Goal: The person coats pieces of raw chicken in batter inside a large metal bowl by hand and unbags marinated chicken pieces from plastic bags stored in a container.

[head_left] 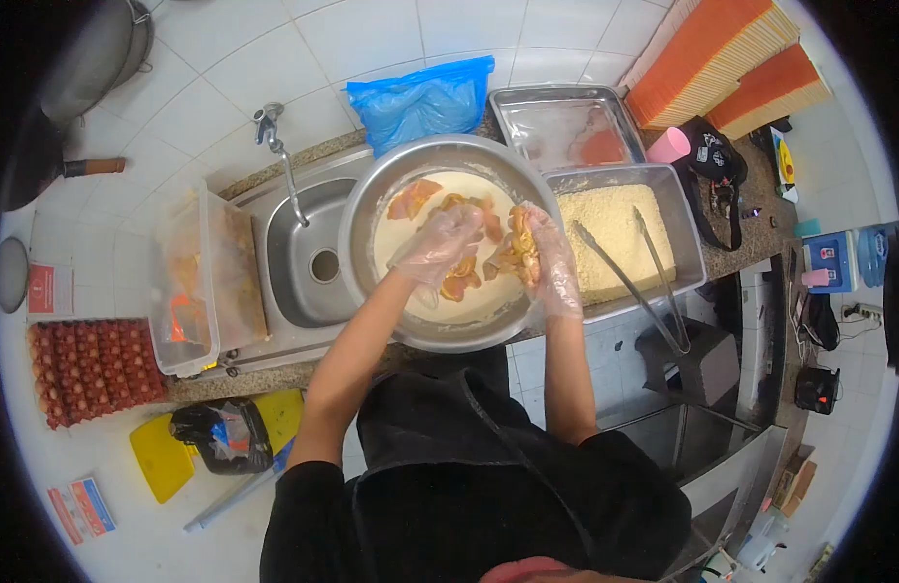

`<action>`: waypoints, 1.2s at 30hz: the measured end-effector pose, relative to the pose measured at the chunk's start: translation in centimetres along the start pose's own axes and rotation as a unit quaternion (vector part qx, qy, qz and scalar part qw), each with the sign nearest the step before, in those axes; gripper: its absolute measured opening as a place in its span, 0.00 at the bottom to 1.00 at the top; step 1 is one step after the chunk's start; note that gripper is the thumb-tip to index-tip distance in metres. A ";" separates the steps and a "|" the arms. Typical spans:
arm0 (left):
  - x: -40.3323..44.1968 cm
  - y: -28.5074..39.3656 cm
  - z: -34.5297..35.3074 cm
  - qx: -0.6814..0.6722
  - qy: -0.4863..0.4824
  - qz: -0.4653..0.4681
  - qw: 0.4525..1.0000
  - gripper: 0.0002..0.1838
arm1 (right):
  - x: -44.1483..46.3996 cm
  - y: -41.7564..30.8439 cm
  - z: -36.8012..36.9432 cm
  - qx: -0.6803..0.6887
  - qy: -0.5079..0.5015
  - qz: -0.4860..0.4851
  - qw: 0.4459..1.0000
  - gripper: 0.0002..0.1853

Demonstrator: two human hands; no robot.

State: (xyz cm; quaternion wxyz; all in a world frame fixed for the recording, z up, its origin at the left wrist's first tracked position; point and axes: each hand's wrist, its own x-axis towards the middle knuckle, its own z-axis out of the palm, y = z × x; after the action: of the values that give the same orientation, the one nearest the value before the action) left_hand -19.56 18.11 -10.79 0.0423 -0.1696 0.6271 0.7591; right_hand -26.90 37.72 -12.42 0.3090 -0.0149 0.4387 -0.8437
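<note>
Left hand [444, 241] and right hand [549, 255] clutch meat [518, 245], apparently batter-wet already, while none shows on the crumbs [605, 231]!

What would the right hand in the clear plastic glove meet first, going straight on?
The right hand would probably meet the round silver metal bowl's far wall, though depth is unclear.

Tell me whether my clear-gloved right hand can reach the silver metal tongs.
Probably yes: the hand is near the tongs, with little but the round steel bowl's rim between, though the yellowish-pink meat it holds would likely need putting down first.
</note>
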 end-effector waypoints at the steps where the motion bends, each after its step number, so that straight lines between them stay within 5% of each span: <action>1: 0.5 -0.5 -0.1 0.025 -0.010 -0.015 1.000 0.31 | 0.1 -0.1 0.3 0.010 -0.004 -0.011 1.000 0.18; 2: 1.1 -1.1 -0.1 0.051 -0.020 -0.030 0.998 0.36 | 0.1 -0.1 0.6 0.015 0.005 -0.010 1.000 0.19; 11: -2.3 1.4 1.7 0.043 -0.003 0.079 0.996 0.24 | 0.1 1.6 3.8 -0.047 -0.056 0.003 0.997 0.31; 17: -1.5 -0.3 -0.1 0.087 0.037 0.122 0.988 0.17 | 0.1 1.6 4.1 -0.233 -0.044 -0.046 0.970 0.27; 21: -0.2 -1.6 -2.3 0.032 -0.040 0.028 0.998 0.18 | 0.5 1.7 2.6 -0.304 -0.033 -0.057 0.951 0.19; 26: -1.5 0.5 -1.5 -0.138 0.029 0.007 0.990 0.20 | 0.5 1.7 2.4 -0.117 0.033 0.011 0.993 0.13; 30: 0.1 -0.4 -1.7 -0.124 0.091 0.015 0.988 0.21 | 1.3 3.8 2.1 -0.033 0.044 0.051 0.997 0.11; 36: -1.6 -0.6 -2.5 -0.027 0.074 0.030 0.996 0.22 | 1.5 1.4 2.4 -0.119 0.047 0.045 0.991 0.09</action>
State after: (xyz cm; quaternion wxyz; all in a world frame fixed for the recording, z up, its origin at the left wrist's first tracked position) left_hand -17.39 16.06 -11.28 -0.0314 -0.2071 0.6128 0.7620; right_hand -26.70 34.59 -12.32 0.3216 0.0075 0.5505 -0.7704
